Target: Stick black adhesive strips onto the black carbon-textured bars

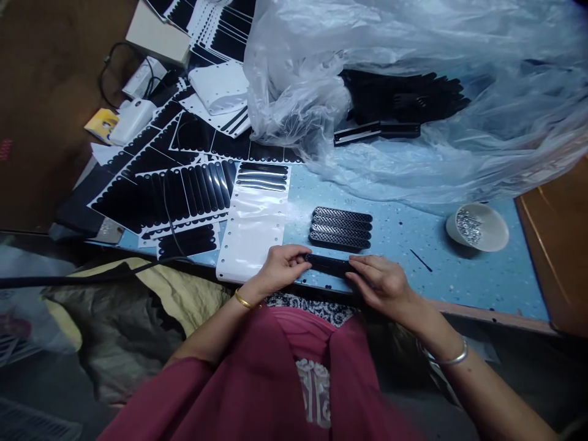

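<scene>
A dark pink garment [220, 392] fills the bottom of the view, cut off by the lower edge, with pale trim at its front. Above it, both hands are closed on one black strip [327, 264], held level at the near edge of the table, just in front of a group of black perforated pieces [340, 228]. The left hand [285, 264] pinches one end between thumb and fingers; the right hand [381, 278] grips the other. Fingers cover both ends, and the strip's underside is hidden. Its dark face shows little detail.

A big clear plastic bag [294, 61] runs out of the top of the picture; its folds blur the black pile [404, 98] there, whose pieces are hard to tell apart. The small metal bits in the white bowl [500, 231] are too tiny to make out singly.

The table [395, 245] is light blue with pale specks. A white sheet [252, 226] bearing a few black strips lies beside the left hand, and black-and-white sheets [202, 190] overlap beyond it, some cut off at the top. A thin black stick [421, 260] lies near the bowl. Brown panels flank the table, and the space below is dim.
</scene>
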Demonstrator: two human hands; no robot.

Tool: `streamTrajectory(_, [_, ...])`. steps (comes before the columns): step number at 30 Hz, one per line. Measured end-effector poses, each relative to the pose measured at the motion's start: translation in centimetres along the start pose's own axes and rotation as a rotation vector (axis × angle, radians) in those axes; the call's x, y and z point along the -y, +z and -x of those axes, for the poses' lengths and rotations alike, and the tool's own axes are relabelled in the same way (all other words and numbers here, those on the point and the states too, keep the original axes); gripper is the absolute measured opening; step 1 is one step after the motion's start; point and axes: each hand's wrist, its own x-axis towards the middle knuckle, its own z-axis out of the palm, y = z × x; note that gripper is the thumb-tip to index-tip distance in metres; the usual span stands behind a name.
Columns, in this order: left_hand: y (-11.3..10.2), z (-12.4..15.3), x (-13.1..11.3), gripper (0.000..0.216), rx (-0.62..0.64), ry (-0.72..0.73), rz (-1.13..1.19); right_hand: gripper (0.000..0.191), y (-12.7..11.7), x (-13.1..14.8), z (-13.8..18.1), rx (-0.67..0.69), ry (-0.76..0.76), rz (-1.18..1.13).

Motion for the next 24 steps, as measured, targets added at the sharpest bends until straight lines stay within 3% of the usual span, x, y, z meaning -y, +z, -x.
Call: streamTrajectory(24, [-0.10, 0.00, -0.50, 0.027, -0.002, -0.018, 0.015, 0.020, 0.07, 0.01, -0.85, 0.091, -0.035, 0.114])
